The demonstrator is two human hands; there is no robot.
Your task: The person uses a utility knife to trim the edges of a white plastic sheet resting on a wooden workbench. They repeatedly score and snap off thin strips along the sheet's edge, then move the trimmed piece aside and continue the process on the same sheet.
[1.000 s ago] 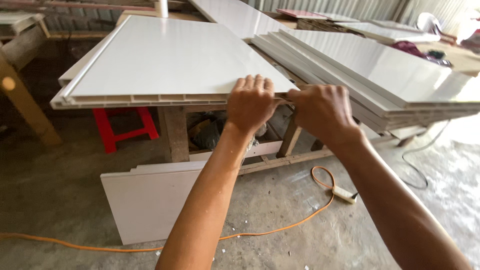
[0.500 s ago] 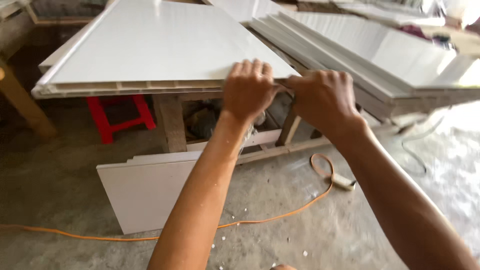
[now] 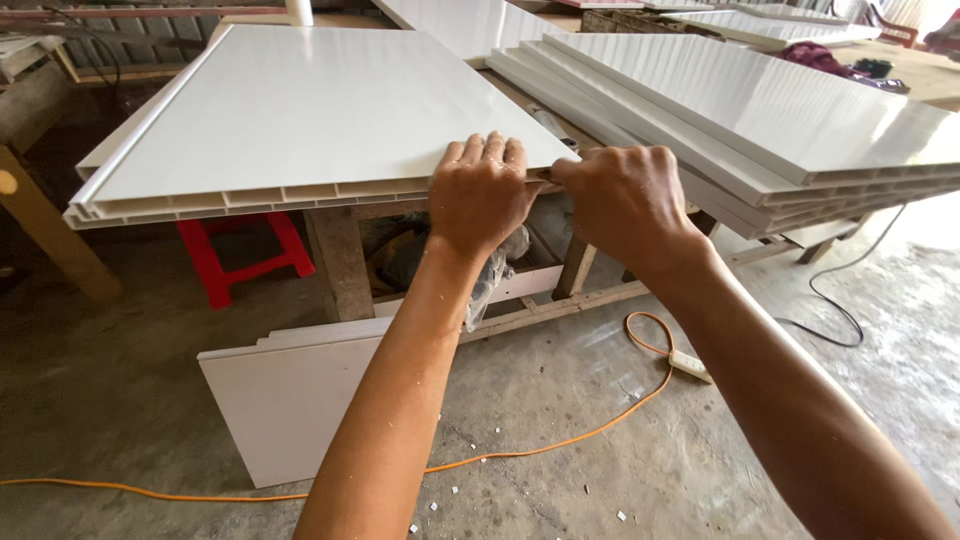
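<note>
At far left a wooden post (image 3: pixel 45 235) leans, with a red stool (image 3: pixel 240 255) beside it under the bench. The white panel (image 3: pixel 320 110) fills the upper left and middle, its hollow cut edge facing down-frame. Below it a cut-off panel piece (image 3: pixel 290 400) leans on the floor, crossed by an orange cable (image 3: pixel 560 440). At centre the left hand (image 3: pixel 482 195) presses flat on the panel's near right corner, fingers together on top. Just right, the right hand (image 3: pixel 628 205) is closed at that corner; what it pinches I cannot tell. A panel stack (image 3: pixel 780 130) fills the upper right. Since the earlier frames the hands have kept their grip there; only the view shifted slightly.
</note>
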